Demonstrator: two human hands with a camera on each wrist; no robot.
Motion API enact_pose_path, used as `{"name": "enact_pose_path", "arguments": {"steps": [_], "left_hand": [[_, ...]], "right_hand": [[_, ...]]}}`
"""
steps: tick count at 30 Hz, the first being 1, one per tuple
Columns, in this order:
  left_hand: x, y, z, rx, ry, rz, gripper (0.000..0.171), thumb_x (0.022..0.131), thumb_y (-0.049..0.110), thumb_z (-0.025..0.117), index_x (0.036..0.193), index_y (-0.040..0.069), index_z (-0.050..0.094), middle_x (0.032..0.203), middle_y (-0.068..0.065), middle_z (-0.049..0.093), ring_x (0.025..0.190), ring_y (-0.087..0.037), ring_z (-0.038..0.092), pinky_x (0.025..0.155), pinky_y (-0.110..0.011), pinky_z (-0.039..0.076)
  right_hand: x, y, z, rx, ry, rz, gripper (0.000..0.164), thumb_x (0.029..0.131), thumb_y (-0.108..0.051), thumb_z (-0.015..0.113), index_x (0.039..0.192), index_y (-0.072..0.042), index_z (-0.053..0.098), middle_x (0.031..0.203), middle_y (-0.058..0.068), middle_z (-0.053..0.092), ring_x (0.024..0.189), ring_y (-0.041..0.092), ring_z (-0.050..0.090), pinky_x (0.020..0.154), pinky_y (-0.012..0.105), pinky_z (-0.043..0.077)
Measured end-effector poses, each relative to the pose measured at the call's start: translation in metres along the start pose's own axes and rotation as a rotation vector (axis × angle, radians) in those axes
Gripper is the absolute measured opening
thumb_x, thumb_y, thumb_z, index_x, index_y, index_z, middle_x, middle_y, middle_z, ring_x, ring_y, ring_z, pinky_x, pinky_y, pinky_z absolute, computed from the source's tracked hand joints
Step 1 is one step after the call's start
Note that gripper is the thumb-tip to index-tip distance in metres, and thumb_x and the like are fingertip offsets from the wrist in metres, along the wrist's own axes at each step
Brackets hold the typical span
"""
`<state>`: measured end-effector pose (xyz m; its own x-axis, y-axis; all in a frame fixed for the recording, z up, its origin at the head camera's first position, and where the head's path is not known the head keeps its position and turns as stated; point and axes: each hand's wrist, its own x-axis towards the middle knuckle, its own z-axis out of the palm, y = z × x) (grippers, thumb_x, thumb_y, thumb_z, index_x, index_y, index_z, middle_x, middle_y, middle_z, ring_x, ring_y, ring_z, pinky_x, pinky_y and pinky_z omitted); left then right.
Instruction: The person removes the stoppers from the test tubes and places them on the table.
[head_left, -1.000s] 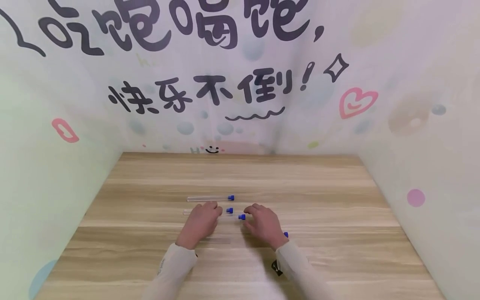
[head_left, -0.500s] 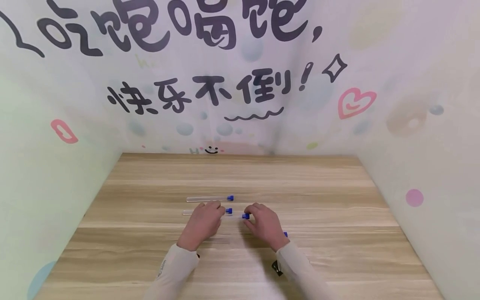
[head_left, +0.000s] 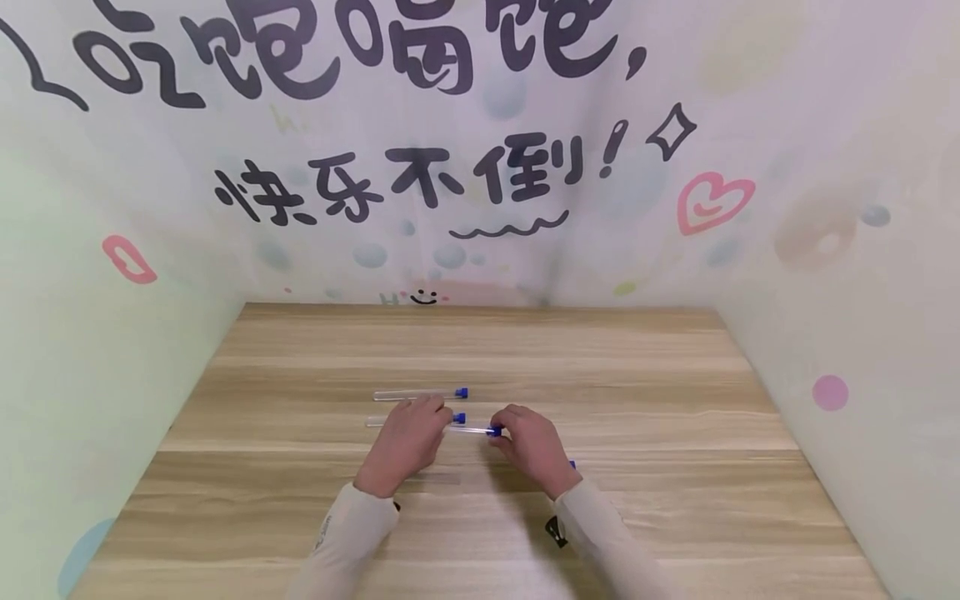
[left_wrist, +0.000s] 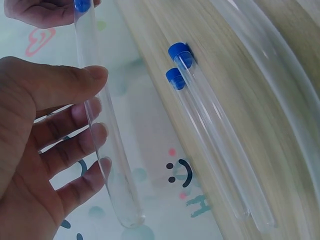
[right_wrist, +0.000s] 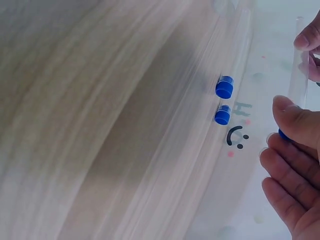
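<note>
A clear test tube (left_wrist: 120,172) with a blue cap (head_left: 494,431) spans between my hands. My left hand (head_left: 405,442) pinches the tube's body between thumb and fingertips, its rounded end pointing left. At the other end my right hand (head_left: 531,450) holds the cap between thumb and fingers; in the right wrist view the thumb and fingers cover most of it. Just beyond the left hand, two more capped test tubes lie side by side on the table: a far one (head_left: 416,396) and a nearer one (head_left: 375,422), partly hidden by the fingers.
Another clear tube (head_left: 442,479) lies by the left wrist, close and blurred in the left wrist view. A blue cap (head_left: 572,464) shows beside the right wrist. Near the right sleeve is a black patterned item (head_left: 557,532), partly covered. Printed walls enclose the wooden table (head_left: 637,358).
The held tube's cap has moved slightly right, into the right hand's fingers, which now grip it. More of the clear tube shows between the hands. The two tubes behind have stayed put.
</note>
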<state>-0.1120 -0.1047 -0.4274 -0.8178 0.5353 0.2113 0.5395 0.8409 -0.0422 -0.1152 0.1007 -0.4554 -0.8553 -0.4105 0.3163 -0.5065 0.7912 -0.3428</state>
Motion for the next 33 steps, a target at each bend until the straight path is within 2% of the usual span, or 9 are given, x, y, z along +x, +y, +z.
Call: {"name": "enact_pose_path", "arguments": {"steps": [7,13,17,22,29,33], "left_hand": [[0.0,-0.001,0.003,-0.009,0.033,0.023,0.013,0.077,0.009,0.076,0.085,0.012,0.066,0.084,0.002,0.059,0.079,-0.015,0.058,0.066,-0.032,0.05],[-0.001,0.001,0.011,-0.024,0.018,0.035,0.017,0.077,0.007,0.076,0.086,0.013,0.063,0.087,0.002,0.06,0.082,-0.016,0.057,0.064,-0.032,0.049],[0.001,0.002,0.014,-0.029,0.014,0.029,0.016,0.079,0.006,0.075,0.087,0.013,0.063,0.084,0.003,0.057,0.077,-0.014,0.053,0.061,-0.029,0.047],[0.001,0.001,0.015,-0.048,0.009,0.008,0.015,0.08,0.005,0.074,0.086,0.013,0.062,0.079,0.002,0.054,0.071,-0.013,0.05,0.056,-0.025,0.045],[0.001,0.001,0.015,-0.025,0.055,0.011,0.015,0.08,0.005,0.073,0.085,0.012,0.062,0.077,0.002,0.053,0.068,-0.013,0.049,0.054,-0.024,0.045],[0.0,0.002,0.016,-0.018,0.059,0.01,0.012,0.081,0.005,0.073,0.085,0.011,0.063,0.077,0.001,0.053,0.066,-0.013,0.05,0.053,-0.024,0.045]], "right_hand": [[0.0,0.001,-0.001,0.009,-0.032,-0.028,0.017,0.073,-0.013,0.082,0.082,-0.011,0.068,0.081,-0.003,0.068,0.072,0.009,0.061,0.066,0.026,0.052],[-0.001,0.003,-0.002,-0.006,-0.07,-0.054,0.015,0.073,-0.011,0.081,0.083,-0.01,0.069,0.084,-0.002,0.069,0.077,0.012,0.064,0.07,0.028,0.053],[0.0,0.005,-0.002,-0.011,-0.095,-0.044,0.014,0.074,-0.012,0.08,0.083,-0.011,0.069,0.083,-0.002,0.069,0.076,0.012,0.065,0.07,0.028,0.053],[0.001,0.005,-0.003,-0.006,-0.086,-0.029,0.014,0.074,-0.013,0.08,0.078,-0.011,0.067,0.076,-0.001,0.068,0.067,0.011,0.063,0.062,0.025,0.051],[0.002,0.002,-0.005,0.008,-0.062,0.035,0.015,0.073,-0.016,0.082,0.076,-0.012,0.068,0.073,-0.002,0.067,0.063,0.009,0.061,0.058,0.023,0.049],[0.002,0.002,-0.005,0.014,-0.06,0.05,0.015,0.073,-0.016,0.082,0.077,-0.011,0.068,0.073,-0.001,0.067,0.062,0.009,0.061,0.056,0.021,0.048]]}}
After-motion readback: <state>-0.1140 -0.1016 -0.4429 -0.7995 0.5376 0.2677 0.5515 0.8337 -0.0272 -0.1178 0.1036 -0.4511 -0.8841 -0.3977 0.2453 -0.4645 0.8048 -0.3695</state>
